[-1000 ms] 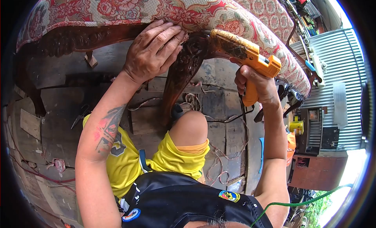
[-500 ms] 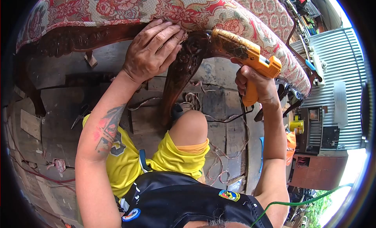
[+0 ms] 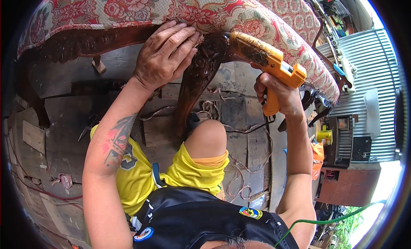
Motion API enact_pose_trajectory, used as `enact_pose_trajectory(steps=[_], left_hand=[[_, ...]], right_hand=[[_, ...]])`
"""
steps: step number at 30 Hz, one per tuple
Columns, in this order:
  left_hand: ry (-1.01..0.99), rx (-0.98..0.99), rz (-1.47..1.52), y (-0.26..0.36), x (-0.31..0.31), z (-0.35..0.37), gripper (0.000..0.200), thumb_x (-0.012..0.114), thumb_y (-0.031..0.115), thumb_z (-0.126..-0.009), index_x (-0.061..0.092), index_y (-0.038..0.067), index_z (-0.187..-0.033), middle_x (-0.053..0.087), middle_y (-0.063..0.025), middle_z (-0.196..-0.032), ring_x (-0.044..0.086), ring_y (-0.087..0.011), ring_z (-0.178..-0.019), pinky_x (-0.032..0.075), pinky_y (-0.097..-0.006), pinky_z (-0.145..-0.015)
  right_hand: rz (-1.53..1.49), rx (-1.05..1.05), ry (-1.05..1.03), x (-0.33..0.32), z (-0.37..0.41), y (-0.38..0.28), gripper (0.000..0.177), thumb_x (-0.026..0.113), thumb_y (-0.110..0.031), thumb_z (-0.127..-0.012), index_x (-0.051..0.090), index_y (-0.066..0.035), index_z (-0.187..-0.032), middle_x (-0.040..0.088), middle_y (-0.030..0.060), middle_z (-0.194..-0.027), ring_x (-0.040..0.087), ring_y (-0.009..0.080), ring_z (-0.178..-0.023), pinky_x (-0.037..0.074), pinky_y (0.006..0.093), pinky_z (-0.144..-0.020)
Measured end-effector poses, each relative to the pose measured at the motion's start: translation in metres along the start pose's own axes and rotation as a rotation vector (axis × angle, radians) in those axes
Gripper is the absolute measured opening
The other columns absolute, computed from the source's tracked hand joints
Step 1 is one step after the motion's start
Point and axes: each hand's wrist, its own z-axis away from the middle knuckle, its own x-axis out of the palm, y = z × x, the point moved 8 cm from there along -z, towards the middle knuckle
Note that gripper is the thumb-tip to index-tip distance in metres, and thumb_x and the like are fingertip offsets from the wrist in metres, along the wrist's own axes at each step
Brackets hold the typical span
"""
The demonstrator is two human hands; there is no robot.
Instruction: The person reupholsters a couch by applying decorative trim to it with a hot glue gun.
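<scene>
My left hand [image 3: 167, 56] lies with its fingers stretched out, fingertips pressed at the seam where floral fabric [image 3: 128, 9] meets the dark carved wooden rail [image 3: 85, 42] of a chair or sofa seat. Just right of those fingers, a carved front leg [image 3: 199, 73] runs down to the floor. My right hand [image 3: 278, 92] is wrapped round the grip of an orange glue gun [image 3: 280, 69]. Brown, crusty stains cover its front half, and the nose points at the fabric edge by the top of the leg. A dark cord comes out below the grip.
Wooden boards [image 3: 167, 127] make up the floor, with cords [image 3: 239, 176] lying across it. Scissors [image 3: 88, 125] lie left of my knee. To the right are a yellow can [image 3: 325, 137], a reddish-brown cabinet [image 3: 351, 184] and corrugated metal sheeting [image 3: 370, 77].
The glue gun and my right hand have shifted very slightly to the left and down. My left hand keeps its place at the seam.
</scene>
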Motion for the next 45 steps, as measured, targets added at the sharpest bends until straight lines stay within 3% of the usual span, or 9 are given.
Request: enact_pose_trajectory(steps=[11, 15, 24, 28, 35, 37, 39, 42, 45], left_hand=[[-0.002, -0.004, 0.012, 0.000, -0.001, 0.000, 0.029, 0.077, 0.019, -0.100, 0.081, 0.010, -0.127, 0.073, -0.0046, -0.135, 0.067, -0.0243, -0.129, 0.054, -0.0427, -0.119], [-0.006, -0.009, 0.023, -0.002, 0.001, 0.001, 0.029, 0.077, 0.018, -0.100, 0.080, 0.011, -0.128, 0.073, -0.0041, -0.136, 0.067, -0.0244, -0.130, 0.053, -0.0430, -0.120], [-0.005, 0.028, 0.005, -0.003, 0.001, 0.000, 0.030, 0.077, 0.018, -0.099, 0.080, 0.010, -0.128, 0.073, -0.0048, -0.135, 0.067, -0.0249, -0.129, 0.053, -0.0439, -0.120], [-0.065, 0.093, -0.115, 0.000, 0.003, 0.003, 0.030, 0.078, 0.018, -0.101, 0.080, 0.015, -0.131, 0.075, -0.0047, -0.133, 0.070, -0.0250, -0.122, 0.053, -0.0428, -0.107], [-0.108, 0.426, -0.285, -0.093, 0.046, 0.037, 0.026, 0.078, 0.037, -0.102, 0.086, 0.012, -0.097, 0.084, -0.0073, -0.090, 0.077, -0.0255, -0.066, 0.060, -0.0375, -0.058], [0.082, 0.381, -0.137, 0.003, 0.007, -0.004, 0.032, 0.060, 0.017, -0.114, 0.079, -0.007, -0.126, 0.078, -0.0244, -0.121, 0.072, -0.0413, -0.114, 0.054, -0.0541, -0.097], [0.093, 0.386, -0.131, 0.009, 0.005, -0.006, 0.031, 0.061, 0.016, -0.114, 0.080, -0.007, -0.125, 0.077, -0.0242, -0.119, 0.072, -0.0412, -0.113, 0.054, -0.0537, -0.096], [0.103, 0.386, -0.146, -0.028, 0.002, 0.010, 0.030, 0.062, 0.015, -0.114, 0.080, -0.007, -0.123, 0.078, -0.0234, -0.120, 0.072, -0.0408, -0.114, 0.054, -0.0532, -0.097], [-0.229, 0.389, -0.990, -0.105, 0.045, 0.032, 0.031, 0.082, 0.041, -0.098, 0.085, 0.011, -0.090, 0.081, -0.0124, -0.082, 0.074, -0.0296, -0.060, 0.059, -0.0423, -0.056]], right_hand=[[0.497, 0.126, 0.177, 0.027, 0.027, -0.039, 0.036, 0.090, -0.028, -0.096, 0.073, -0.003, -0.115, 0.071, 0.0019, -0.085, 0.067, 0.0081, -0.073, 0.056, 0.0335, -0.063], [0.889, -0.383, 0.112, 0.062, 0.037, -0.084, 0.037, 0.087, -0.019, -0.095, 0.071, 0.001, -0.121, 0.076, 0.0181, -0.102, 0.076, 0.0396, -0.093, 0.058, 0.0441, -0.081], [0.852, -0.311, 0.194, 0.054, 0.100, -0.078, 0.055, 0.093, -0.018, -0.089, 0.070, 0.000, -0.135, 0.079, 0.0175, -0.115, 0.078, 0.0340, -0.099, 0.061, 0.0412, -0.085], [0.254, 0.210, 0.352, -0.013, 0.169, 0.011, 0.048, 0.094, -0.023, -0.091, 0.074, -0.003, -0.129, 0.077, 0.0011, -0.099, 0.070, 0.0068, -0.076, 0.058, 0.0283, -0.055], [0.053, 0.771, 0.656, -0.071, 0.341, 0.271, 0.065, 0.083, -0.051, -0.098, 0.066, -0.003, -0.138, 0.076, 0.0095, -0.114, 0.078, 0.0183, -0.073, 0.059, 0.0284, -0.052], [0.029, 0.933, 0.734, -0.065, 0.410, 0.354, 0.062, 0.083, -0.052, -0.097, 0.069, -0.002, -0.131, 0.077, 0.0088, -0.109, 0.073, 0.0146, -0.068, 0.058, 0.0273, -0.054], [0.059, 1.050, 0.820, -0.052, 0.491, 0.452, 0.057, 0.084, -0.051, -0.097, 0.071, -0.003, -0.123, 0.075, 0.0069, -0.103, 0.070, 0.0144, -0.066, 0.055, 0.0304, -0.051], [0.462, 1.137, 0.869, -0.012, 0.559, 0.503, 0.077, 0.083, -0.044, -0.096, 0.053, -0.004, -0.155, 0.075, 0.0209, -0.109, 0.076, 0.0368, -0.090, 0.061, 0.0457, -0.078], [0.564, 1.265, 0.710, 0.052, 0.592, 0.552, 0.115, 0.084, -0.039, -0.089, 0.015, -0.016, -0.178, 0.057, 0.0350, -0.144, 0.060, 0.0550, -0.132, 0.050, 0.0579, -0.112]])
